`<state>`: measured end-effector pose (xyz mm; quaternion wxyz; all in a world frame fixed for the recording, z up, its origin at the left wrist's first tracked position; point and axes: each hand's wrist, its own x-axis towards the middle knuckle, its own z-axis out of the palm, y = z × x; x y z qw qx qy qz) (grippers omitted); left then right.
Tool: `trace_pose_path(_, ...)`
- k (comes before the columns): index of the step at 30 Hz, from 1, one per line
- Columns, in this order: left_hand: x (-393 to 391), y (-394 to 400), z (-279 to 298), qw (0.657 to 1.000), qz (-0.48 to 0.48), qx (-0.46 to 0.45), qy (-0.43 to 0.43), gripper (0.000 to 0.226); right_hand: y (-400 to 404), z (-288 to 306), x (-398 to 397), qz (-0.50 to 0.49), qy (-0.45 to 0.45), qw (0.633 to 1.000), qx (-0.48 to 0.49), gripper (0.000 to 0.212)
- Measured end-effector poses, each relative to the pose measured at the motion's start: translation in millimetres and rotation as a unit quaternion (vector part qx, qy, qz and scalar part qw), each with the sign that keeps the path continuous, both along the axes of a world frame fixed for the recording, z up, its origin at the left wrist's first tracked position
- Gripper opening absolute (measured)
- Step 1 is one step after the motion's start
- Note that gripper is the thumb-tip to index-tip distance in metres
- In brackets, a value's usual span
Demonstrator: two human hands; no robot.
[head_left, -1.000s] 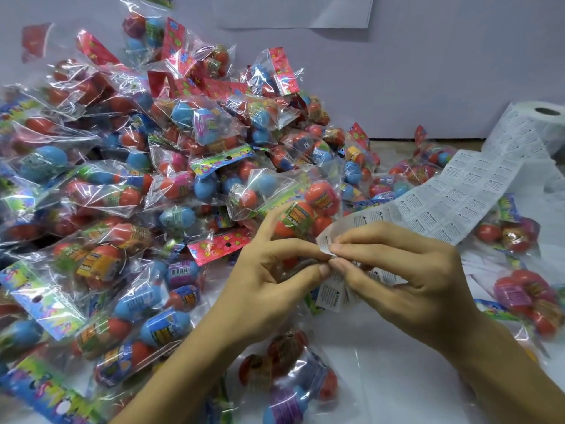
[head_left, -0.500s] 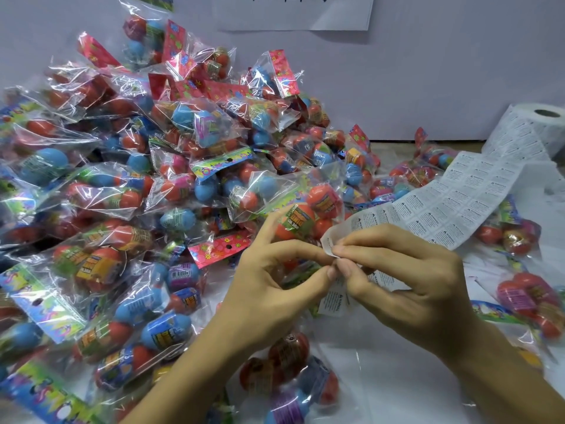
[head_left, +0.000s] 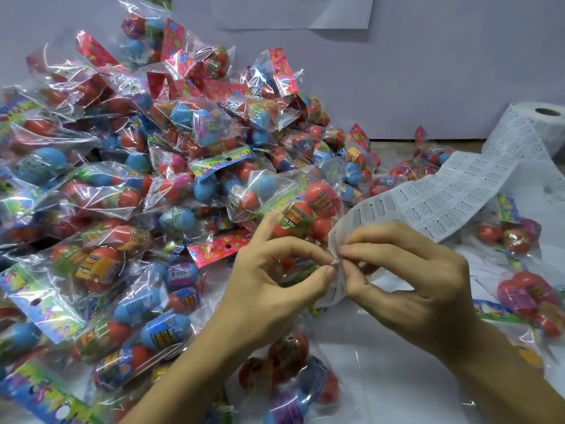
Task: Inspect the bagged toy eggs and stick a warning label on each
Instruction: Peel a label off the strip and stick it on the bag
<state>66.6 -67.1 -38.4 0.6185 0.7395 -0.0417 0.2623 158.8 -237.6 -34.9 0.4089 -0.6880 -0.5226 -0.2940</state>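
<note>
Near the middle of the frame, the left hand [head_left: 269,289] and the right hand [head_left: 406,286] met fingertip to fingertip, each grip pinching the curled end of the label strip [head_left: 434,206]. The strip ran up and to the right to the roll [head_left: 532,127] at the right edge. A heap of bagged toy eggs [head_left: 153,179] filled the left half of the counter [head_left: 397,377]. One bag [head_left: 293,371] lay below the hands, more bags [head_left: 526,298] at right.

Both hands [head_left: 342,270] pinch label strip [head_left: 428,203], apparently peeling.
</note>
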Motion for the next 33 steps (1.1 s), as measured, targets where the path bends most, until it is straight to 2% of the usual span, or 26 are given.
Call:
trace_pose_path(4,0.3,4.3,0.6,0.999,-0.016,-0.027,0.027,0.010,-0.1,-0.5,0.4,0.023,0.027,0.999,-0.019,0.011)
trace_pose_path(10,-0.1,7.7,1.9,0.998,-0.047,0.018,0.044,0.010,-2.7,1.7,3.1,0.061,0.058,0.996,-0.032,0.010)
trace_pose_path(22,-0.8,4.0,1.7,0.997,-0.041,0.061,0.033,0.008,-4.6,1.4,1.6,0.029,0.009,0.999,-0.037,0.005)
trace_pose_path(33,-2.5,2.6,4.2,0.996,-0.030,0.060,0.054,0.005,-3.9,-1.6,2.9,0.029,0.041,0.999,-0.014,0.005)
